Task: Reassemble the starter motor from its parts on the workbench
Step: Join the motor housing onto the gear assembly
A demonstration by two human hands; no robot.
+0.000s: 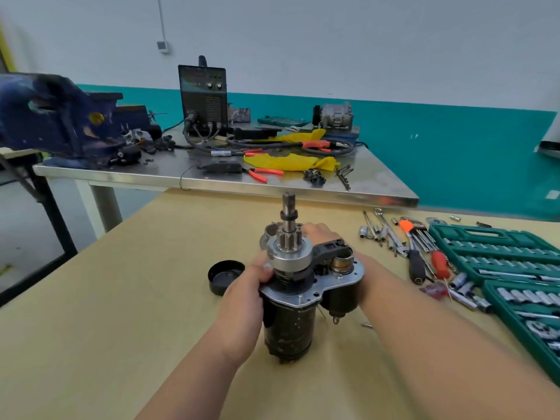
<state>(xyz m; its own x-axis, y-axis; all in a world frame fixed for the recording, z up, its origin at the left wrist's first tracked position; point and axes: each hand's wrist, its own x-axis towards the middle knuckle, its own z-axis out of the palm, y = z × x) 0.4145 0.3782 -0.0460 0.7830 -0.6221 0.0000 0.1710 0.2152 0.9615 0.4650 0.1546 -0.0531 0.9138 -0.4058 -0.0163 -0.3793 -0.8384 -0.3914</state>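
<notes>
Gripping 1 starter motor [288, 325]: 2 hands [245, 292] [318, 231]

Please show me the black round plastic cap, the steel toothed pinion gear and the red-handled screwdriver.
Black round plastic cap [225, 279]: head view, inner floor.
Steel toothed pinion gear [289, 241]: head view, front teeth.
Red-handled screwdriver [440, 263]: head view, red handle.

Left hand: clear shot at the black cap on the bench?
Likely yes. The black cap lies right beside the left hand, nothing between; but that hand grips the starter motor and must let go first.
</notes>
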